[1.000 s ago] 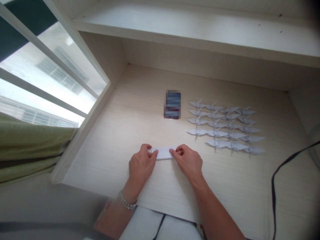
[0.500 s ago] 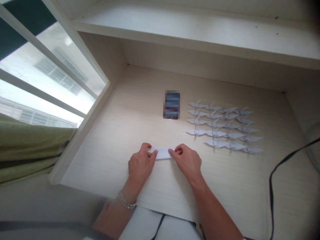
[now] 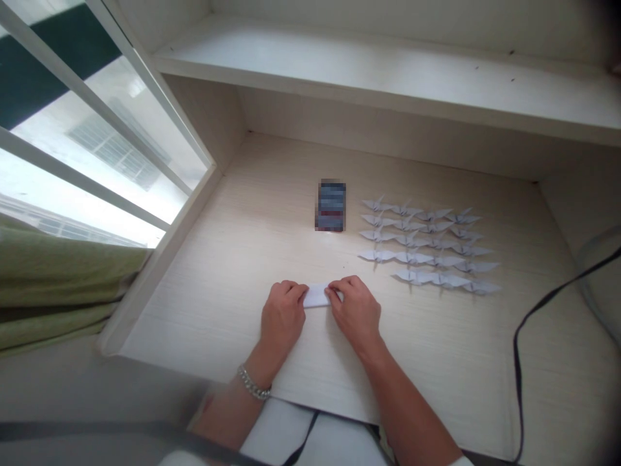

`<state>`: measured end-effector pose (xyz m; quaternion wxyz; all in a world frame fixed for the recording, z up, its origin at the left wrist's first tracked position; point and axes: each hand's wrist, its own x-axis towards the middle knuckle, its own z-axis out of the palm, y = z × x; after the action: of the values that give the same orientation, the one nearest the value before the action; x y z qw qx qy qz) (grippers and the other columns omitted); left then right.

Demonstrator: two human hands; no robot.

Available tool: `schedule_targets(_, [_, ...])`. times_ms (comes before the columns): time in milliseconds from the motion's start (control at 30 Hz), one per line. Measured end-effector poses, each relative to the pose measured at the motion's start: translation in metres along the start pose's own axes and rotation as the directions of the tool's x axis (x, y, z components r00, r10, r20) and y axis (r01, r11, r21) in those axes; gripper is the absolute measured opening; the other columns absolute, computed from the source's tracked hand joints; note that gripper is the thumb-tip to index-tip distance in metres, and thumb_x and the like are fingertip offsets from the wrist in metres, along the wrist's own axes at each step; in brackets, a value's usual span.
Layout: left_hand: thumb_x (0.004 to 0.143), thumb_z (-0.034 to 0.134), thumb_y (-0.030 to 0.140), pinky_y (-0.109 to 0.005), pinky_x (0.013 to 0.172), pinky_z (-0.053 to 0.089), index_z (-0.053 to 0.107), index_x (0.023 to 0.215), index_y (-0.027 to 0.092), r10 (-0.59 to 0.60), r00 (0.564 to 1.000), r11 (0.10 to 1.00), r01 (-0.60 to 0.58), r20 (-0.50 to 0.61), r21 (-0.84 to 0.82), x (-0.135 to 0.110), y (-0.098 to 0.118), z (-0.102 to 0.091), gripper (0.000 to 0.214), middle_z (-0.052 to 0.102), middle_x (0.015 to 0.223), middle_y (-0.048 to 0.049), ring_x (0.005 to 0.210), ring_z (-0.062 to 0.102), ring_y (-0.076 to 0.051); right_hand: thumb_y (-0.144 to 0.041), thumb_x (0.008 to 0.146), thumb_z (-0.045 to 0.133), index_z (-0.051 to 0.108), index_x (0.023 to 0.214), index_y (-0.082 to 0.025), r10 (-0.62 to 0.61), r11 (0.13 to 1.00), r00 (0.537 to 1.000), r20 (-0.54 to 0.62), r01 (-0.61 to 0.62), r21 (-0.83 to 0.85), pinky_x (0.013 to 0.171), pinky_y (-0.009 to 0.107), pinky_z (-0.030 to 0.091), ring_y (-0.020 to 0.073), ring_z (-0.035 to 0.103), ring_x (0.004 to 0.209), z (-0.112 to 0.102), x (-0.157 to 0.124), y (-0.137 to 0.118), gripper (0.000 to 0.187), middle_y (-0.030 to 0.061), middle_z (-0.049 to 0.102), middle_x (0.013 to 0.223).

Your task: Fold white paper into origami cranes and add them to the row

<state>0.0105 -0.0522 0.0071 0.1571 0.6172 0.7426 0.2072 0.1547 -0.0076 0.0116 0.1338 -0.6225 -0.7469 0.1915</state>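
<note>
A folded strip of white paper [image 3: 317, 296] lies near the front of the desk, between my two hands. My left hand [image 3: 285, 310] pinches its left end, thumb and fingers pressed together. At the other end, my right hand [image 3: 355, 310] grips the paper between thumb and forefinger. Both ends of the strip are partly hidden under my fingers. To the right of my hands, several folded white paper cranes [image 3: 427, 243] stand in rows with their wings spread.
A dark, pixelated rectangular object [image 3: 331, 206] lies beyond my hands on the pale desk [image 3: 218, 278]. A shelf [image 3: 388, 97] spans the back. At left are a barred window [image 3: 97, 129] and a green curtain [image 3: 63, 285]. A black cord [image 3: 518, 362] hangs at right.
My left hand has shifted right along the paper, so less of the strip shows between my hands. My right hand has moved slightly left. The view has tilted and shifted a little.
</note>
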Motion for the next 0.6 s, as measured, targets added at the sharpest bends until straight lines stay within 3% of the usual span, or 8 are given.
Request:
schedule_targets(67, [0.086, 0.044, 0.015, -0.033, 0.083, 0.045, 0.064, 0.094, 0.019, 0.037, 0.999, 0.998, -0.038, -0.016, -0.054, 0.000, -0.001, 0.004, 0.022, 0.061, 0.091, -0.0065, 0.088, 0.053, -0.019, -0.024, 0.086, 0.051, 0.066, 0.088, -0.027, -0.078, 0.997, 0.997, -0.004, 0.078, -0.027, 0.064, 0.026, 0.038, 0.0163, 0.054, 0.085, 0.003, -0.002, -0.001, 0.016, 0.0021, 0.061, 0.089])
schedule_targets(233, [0.085, 0.051, 0.024, -0.035, 0.086, 0.044, 0.063, 0.096, 0.018, 0.064, 0.998, 0.993, -0.066, -0.025, -0.096, -0.001, -0.001, 0.004, 0.018, 0.061, 0.093, -0.0066, 0.091, 0.052, -0.020, -0.021, 0.088, 0.048, 0.066, 0.093, -0.026, -0.191, 0.976, 0.982, -0.002, 0.190, -0.102, 0.067, 0.028, 0.038, 0.0176, 0.051, 0.084, 0.005, -0.002, 0.002, 0.019, 0.0039, 0.062, 0.091])
schedule_targets(400, [0.086, 0.050, 0.025, -0.036, 0.087, 0.043, 0.062, 0.097, 0.017, 0.076, 0.996, 0.993, -0.079, -0.035, -0.087, -0.003, -0.001, 0.004, 0.018, 0.060, 0.095, -0.0070, 0.092, 0.052, -0.020, -0.020, 0.088, 0.047, 0.064, 0.103, -0.024, -0.286, 0.934, 0.958, 0.001, 0.279, -0.222, 0.075, 0.038, 0.039, 0.0232, 0.050, 0.089, 0.006, -0.015, -0.001, 0.023, 0.0069, 0.063, 0.097])
schedule_targets(600, [0.087, 0.048, 0.024, -0.036, 0.086, 0.043, 0.061, 0.098, 0.017, 0.095, 0.994, 0.992, -0.099, -0.049, -0.079, -0.005, -0.001, 0.006, 0.018, 0.059, 0.097, -0.0078, 0.091, 0.051, -0.020, -0.012, 0.088, 0.040, 0.053, 0.121, -0.005, -0.505, 0.852, 0.863, 0.006, 0.500, -0.155, 0.093, 0.043, 0.040, 0.0274, 0.044, 0.111, 0.024, -0.047, -0.005, 0.036, 0.0186, 0.055, 0.118])
